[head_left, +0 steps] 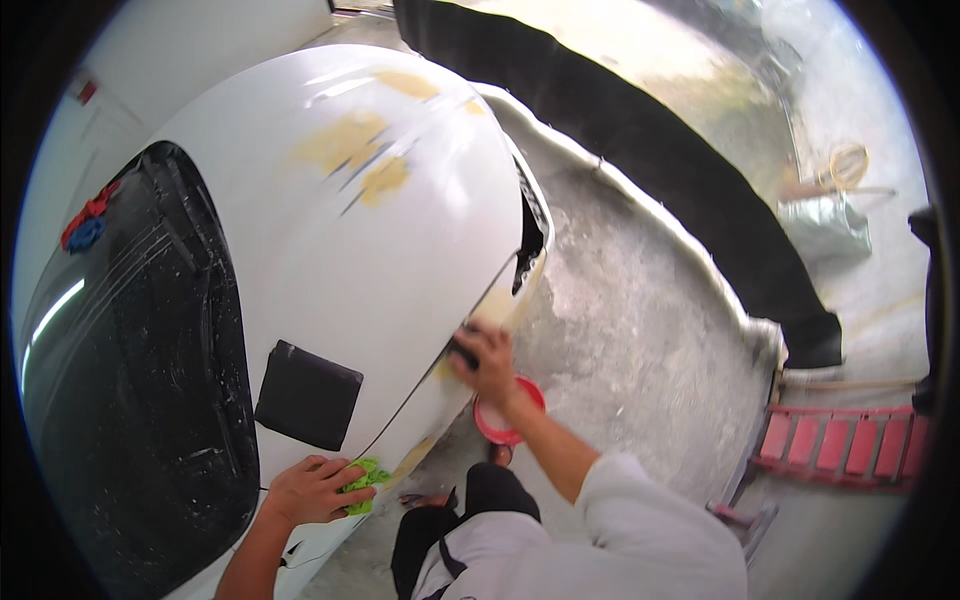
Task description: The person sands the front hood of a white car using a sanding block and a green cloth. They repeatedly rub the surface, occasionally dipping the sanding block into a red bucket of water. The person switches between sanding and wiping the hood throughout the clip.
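Head view, right hand (487, 362): we gripped a dark block (464, 348) against the white car (370, 265) beside the hood seam, seemingly pressing for contact.
Left hand (308, 492): we curled it over a green cloth (368, 486), perhaps for support.
Black sheet (310, 395): we had it on the hood, probably for easy reach.

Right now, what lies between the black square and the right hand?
In the head view: white hood, a dark panel seam and a yellowish patch beside the right hand.

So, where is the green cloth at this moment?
In the head view, the green cloth is low and left of centre, held in the left hand against the white car, below the black square sheet.
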Available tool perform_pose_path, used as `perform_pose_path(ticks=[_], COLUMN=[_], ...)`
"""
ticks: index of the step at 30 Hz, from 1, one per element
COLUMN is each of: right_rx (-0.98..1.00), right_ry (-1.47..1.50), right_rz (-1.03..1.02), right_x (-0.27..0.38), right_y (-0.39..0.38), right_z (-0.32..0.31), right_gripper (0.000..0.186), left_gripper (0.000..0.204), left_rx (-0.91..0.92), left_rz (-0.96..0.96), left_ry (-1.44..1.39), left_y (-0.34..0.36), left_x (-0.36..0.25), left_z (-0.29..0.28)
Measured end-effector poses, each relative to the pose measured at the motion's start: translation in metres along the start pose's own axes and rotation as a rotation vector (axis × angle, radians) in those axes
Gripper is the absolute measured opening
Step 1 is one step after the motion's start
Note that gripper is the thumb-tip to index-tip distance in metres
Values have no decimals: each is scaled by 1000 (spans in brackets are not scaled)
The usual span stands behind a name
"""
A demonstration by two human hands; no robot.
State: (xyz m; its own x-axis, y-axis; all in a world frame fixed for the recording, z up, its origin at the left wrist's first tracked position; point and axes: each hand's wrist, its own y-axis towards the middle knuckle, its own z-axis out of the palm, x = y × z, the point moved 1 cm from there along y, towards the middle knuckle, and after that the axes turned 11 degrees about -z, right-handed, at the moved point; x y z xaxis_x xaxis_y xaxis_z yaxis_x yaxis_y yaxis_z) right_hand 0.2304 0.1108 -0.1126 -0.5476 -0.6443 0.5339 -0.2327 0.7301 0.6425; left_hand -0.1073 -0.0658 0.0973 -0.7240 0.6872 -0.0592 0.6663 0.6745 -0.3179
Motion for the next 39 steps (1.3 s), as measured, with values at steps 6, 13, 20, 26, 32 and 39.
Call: perform_pose_path(ticks=[6, 13, 20, 26, 32, 39], right_rx=[14, 280, 268, 111, 227, 310], right_ry=[-65, 115, 162, 110, 177, 227], right_rz=[83, -426, -380, -116, -69, -189], right_x=[-22, -14, -17, -27, -18, 16], right_y=[6, -15, -22, -13, -4, -12], right_z=[-4, -6, -3, -6, -20, -16], right_gripper=[48, 58, 57, 57, 69, 75], left_gripper=[49, 45, 46, 49, 47, 49], left_rx=[-64, -18, -42, -45, -62, -53], left_rz=[-23, -1, -6, 2, -4, -11], left_ry=[43, -2, -25, 1, 55, 47], left_y=[-3, -3, -6, -2, -2, -3], left_x=[1, 3, 3, 2, 2, 0], left_z=[2, 2, 8, 4, 2, 6])
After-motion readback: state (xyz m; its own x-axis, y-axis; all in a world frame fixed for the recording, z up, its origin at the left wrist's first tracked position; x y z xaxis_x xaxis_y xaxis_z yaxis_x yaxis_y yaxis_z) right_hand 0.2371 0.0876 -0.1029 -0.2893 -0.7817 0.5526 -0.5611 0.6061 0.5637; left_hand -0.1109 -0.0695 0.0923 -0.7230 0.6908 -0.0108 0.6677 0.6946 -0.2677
